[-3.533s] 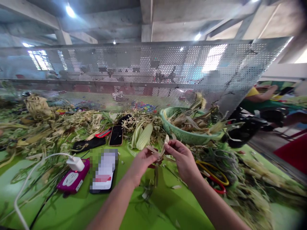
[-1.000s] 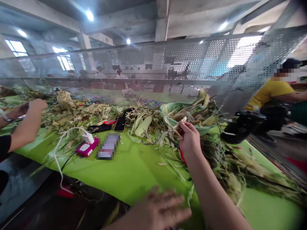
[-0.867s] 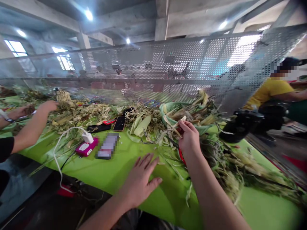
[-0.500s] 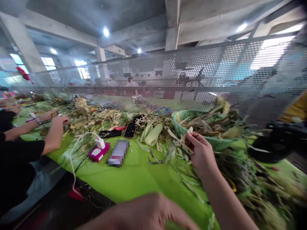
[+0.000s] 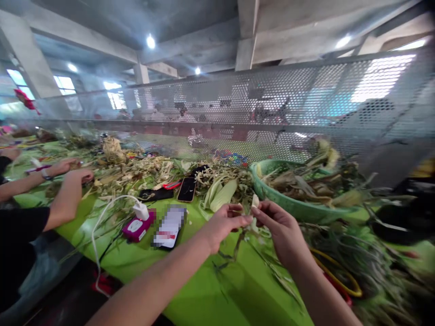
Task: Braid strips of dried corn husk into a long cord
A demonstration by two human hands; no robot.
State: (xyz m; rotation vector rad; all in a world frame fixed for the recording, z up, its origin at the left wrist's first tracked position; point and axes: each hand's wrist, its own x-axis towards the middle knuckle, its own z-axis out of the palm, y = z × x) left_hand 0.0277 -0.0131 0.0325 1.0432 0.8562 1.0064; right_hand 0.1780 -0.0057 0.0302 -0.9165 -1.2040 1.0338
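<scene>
Head view. My left hand (image 5: 222,224) and right hand (image 5: 278,226) meet at frame centre, fingertips almost touching. Both pinch one pale husk strip (image 5: 254,209), which stands up between them; dry strands hang from it down to the green table (image 5: 190,267). Fingers of both hands are curled narrow around the strip, nothing else in either hand.

At 1 o'clock from my hands, near, sits a green basket (image 5: 288,204) heaped with dry husks. At 11 o'clock, just beyond my left fingers, lies a green corn ear (image 5: 222,194) among loose husk litter. Further at 10 o'clock, a black phone (image 5: 187,189) lies face up. At 9 o'clock, a second phone (image 5: 169,226), screen blurred, lies flat; just beside it at its 9 o'clock is a pink pack (image 5: 136,227) with a white charger (image 5: 141,211) plugged on top and a white cable running off the table edge.

At 4 o'clock from my right hand, a yellow ring (image 5: 335,276) lies under husks; detail blurred.

Far at 9 o'clock, another person's hand (image 5: 79,175) rests on the husk pile. A perforated metal screen (image 5: 238,108) runs along the table's far side.
</scene>
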